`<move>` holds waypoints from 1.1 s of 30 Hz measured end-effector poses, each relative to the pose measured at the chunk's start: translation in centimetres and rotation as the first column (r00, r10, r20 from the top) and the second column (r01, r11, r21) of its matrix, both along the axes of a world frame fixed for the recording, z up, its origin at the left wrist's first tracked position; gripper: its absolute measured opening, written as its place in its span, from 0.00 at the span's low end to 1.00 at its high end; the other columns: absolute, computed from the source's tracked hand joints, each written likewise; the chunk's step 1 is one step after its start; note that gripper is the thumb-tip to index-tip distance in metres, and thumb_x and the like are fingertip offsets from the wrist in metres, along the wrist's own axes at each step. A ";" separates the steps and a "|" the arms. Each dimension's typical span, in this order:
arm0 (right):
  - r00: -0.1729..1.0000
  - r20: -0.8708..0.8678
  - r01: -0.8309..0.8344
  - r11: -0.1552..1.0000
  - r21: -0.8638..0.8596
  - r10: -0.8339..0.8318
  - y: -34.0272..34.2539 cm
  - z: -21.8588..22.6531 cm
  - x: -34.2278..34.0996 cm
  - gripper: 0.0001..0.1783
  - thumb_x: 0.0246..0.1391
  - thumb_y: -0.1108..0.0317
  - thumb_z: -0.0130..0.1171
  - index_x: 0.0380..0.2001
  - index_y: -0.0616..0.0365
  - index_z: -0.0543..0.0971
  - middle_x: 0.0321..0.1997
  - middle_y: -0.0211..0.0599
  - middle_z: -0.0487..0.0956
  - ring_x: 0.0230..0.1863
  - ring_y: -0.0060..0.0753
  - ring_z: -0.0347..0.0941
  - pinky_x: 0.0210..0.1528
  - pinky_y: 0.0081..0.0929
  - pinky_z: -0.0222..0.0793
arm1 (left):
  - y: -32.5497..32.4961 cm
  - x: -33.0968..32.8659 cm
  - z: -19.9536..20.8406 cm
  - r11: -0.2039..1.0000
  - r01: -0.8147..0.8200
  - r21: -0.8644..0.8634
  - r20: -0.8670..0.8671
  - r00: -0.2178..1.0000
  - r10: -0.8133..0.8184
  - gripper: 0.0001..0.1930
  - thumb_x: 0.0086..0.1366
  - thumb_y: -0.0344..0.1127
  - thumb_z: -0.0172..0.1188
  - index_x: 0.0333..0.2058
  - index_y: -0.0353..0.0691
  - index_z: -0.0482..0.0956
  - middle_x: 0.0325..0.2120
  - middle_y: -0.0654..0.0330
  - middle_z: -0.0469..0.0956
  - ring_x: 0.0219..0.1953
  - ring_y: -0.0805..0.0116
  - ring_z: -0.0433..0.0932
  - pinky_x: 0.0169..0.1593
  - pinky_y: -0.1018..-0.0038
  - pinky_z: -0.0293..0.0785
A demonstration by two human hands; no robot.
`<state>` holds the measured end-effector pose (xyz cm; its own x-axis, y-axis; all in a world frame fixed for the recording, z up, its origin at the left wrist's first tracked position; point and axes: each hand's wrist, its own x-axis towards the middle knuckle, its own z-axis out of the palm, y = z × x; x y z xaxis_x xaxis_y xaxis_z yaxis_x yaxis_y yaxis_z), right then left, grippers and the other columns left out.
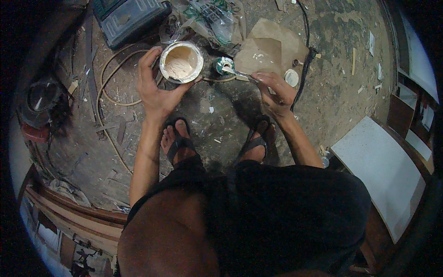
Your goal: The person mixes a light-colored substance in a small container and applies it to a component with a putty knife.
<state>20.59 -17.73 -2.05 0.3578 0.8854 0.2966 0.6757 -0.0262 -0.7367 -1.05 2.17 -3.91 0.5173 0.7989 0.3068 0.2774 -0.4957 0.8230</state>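
Note:
My left hand [156, 94] is wrapped round the side of a round, open tub [200, 57], tilted so that its inside shows. Cream-coloured paste [181, 64] lies in the tub, smeared up the wall and rim. In my right hand [278, 93] a thin, flat metal blade, like a small putty knife [242, 74], is pinched between the fingers, pale at its tip. That tip points left, over a small green-and-white container [221, 69] with an opening on top. Whether the tip touches this container I cannot tell. The knife is apart from the tub.
Beyond the tub are a dark toolbox [127, 23] and a crumpled clear plastic bag [214, 21]. Brown paper sheets [258, 51], a round white lid [291, 77] and a black cord [306, 27] lie right. A tan hose [99, 87] loops left. A white board [383, 175] leans at right.

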 end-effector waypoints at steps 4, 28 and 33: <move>1.000 -0.026 -0.013 1.000 0.024 0.013 0.1 -0.3 0.1 0.18 0.44 0.85 0.56 0.40 0.59 0.81 0.39 0.41 0.83 0.39 0.39 0.82 0.39 0.28 0.76 | 0.2 -0.1 0.1 1.000 0.022 0.010 0.011 1.000 -0.022 0.45 0.35 0.39 0.82 0.54 0.37 0.69 0.50 0.51 0.74 0.52 0.52 0.75 0.55 0.64 0.72; 0.994 -0.081 0.076 0.997 0.002 -0.075 0.4 -0.4 -0.4 0.18 0.47 0.86 0.56 0.40 0.58 0.82 0.39 0.40 0.84 0.39 0.34 0.82 0.40 0.26 0.76 | -0.3 0.1 0.1 1.000 0.005 -0.031 -0.008 1.000 -0.005 0.45 0.35 0.40 0.82 0.54 0.37 0.69 0.50 0.51 0.74 0.52 0.53 0.75 0.56 0.65 0.72; 0.993 -0.087 0.085 0.996 0.008 -0.084 0.4 0.1 -0.4 0.16 0.47 0.85 0.60 0.39 0.59 0.82 0.38 0.40 0.84 0.38 0.33 0.82 0.40 0.26 0.76 | -0.3 0.3 0.7 1.000 -0.003 -0.005 -0.012 1.000 0.003 0.44 0.36 0.40 0.82 0.53 0.38 0.69 0.49 0.52 0.74 0.51 0.54 0.75 0.55 0.65 0.72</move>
<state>20.20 -17.34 -1.92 0.4557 0.8478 0.2711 0.6049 -0.0715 -0.7931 -0.77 1.86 -3.24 0.5181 0.8022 0.2967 0.2889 -0.4906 0.8221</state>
